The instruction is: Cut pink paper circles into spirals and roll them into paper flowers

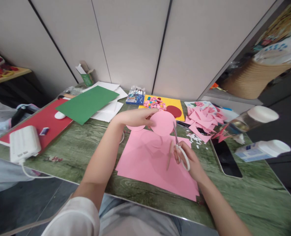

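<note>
My left hand [143, 117] grips the left edge of a round pink paper disc [164, 124], holding it above the table. In my right hand [186, 156] are scissors with white handles [184, 158]; their blades point up and meet the disc's right edge. Whether the blades are apart is hard to make out. Beneath both hands lie large pink paper sheets [145, 164], with what looks like a pencil [170, 155] on top. Another pink disc [135, 128] shows partly under my left wrist. A dark red disc [174, 111] rests on yellow paper [181, 103] behind.
Pink scraps [202, 119] pile at right, near a phone [226, 159], a white bottle [262, 149] and a clear jar [251, 119]. Several pompoms [155, 103] and a marker box [135, 96] stand behind. Leftward are green paper [87, 103], red paper [50, 127] and a power bank [25, 143].
</note>
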